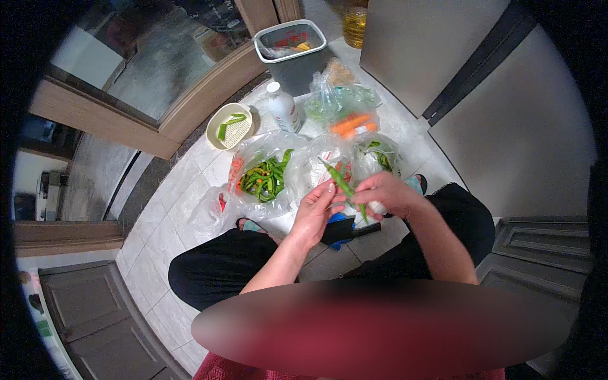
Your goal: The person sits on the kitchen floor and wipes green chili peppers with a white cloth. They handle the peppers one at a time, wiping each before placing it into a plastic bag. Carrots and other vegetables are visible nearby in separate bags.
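Note:
A long green chili pepper [339,179] is held between my two hands, above an open clear plastic bag. My left hand [315,209] pinches at its left side with thumb and fingers. My right hand [387,195] grips its lower part, and a small white object [377,207] shows under those fingers; I cannot tell what it is. Left of my hands, green peppers [267,179] fill an open plastic bag [247,148]. Further back, a cream perforated basket [212,124] holds green pepper pieces [222,131]. Below my hands lies a black object [338,231] with a handle-like bar.
Behind the bags stand a white bottle [283,111] and a grey bin [294,73]. Bagged carrots [350,125] lie to the right, near another bag with green peppers [382,159]. A small bag with something red [222,203] is at the left. Grey cabinet panels [513,118] bound the right side.

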A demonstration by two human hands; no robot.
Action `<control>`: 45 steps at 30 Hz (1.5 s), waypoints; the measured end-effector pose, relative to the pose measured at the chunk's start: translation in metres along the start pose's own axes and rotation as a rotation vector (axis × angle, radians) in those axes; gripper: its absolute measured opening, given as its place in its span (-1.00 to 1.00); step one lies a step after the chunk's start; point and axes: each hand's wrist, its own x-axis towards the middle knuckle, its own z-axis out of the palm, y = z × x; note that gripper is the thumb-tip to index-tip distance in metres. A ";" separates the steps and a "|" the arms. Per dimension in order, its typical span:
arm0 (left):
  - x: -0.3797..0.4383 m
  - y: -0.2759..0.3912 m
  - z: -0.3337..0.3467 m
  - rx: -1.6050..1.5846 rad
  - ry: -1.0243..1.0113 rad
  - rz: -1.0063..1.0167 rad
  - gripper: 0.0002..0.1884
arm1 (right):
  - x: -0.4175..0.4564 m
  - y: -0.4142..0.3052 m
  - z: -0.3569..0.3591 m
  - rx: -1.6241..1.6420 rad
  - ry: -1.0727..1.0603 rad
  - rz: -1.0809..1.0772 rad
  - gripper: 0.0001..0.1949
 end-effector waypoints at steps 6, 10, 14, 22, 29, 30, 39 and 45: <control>-0.018 0.006 -0.007 -0.025 0.004 0.103 -0.76 | 0.005 0.018 0.034 0.360 -0.068 -0.176 -0.83; -0.019 0.007 -0.022 -0.056 0.056 0.064 -0.79 | 0.017 0.026 0.020 0.603 0.038 -0.476 -0.76; -0.021 0.000 -0.015 -0.033 0.040 0.008 -0.78 | 0.023 0.025 0.033 0.481 0.292 -0.679 -0.77; -0.020 -0.008 -0.005 -0.026 0.099 0.081 -0.82 | 0.015 0.022 0.064 -0.390 0.570 -1.009 -0.85; -0.013 0.014 -0.022 -0.276 0.053 0.158 -0.79 | 0.004 0.041 0.074 -0.541 -0.087 -0.556 -0.89; -0.015 0.019 -0.018 -0.263 0.053 0.177 -0.80 | 0.003 0.043 0.071 -0.409 -0.142 -0.550 -0.90; -0.022 0.012 -0.014 -0.155 0.064 0.063 -0.78 | 0.018 0.019 0.048 0.150 0.361 -0.734 -0.81; -0.018 -0.004 -0.005 -0.141 0.067 0.104 -0.76 | 0.021 0.017 0.068 -0.372 0.625 -0.995 -0.83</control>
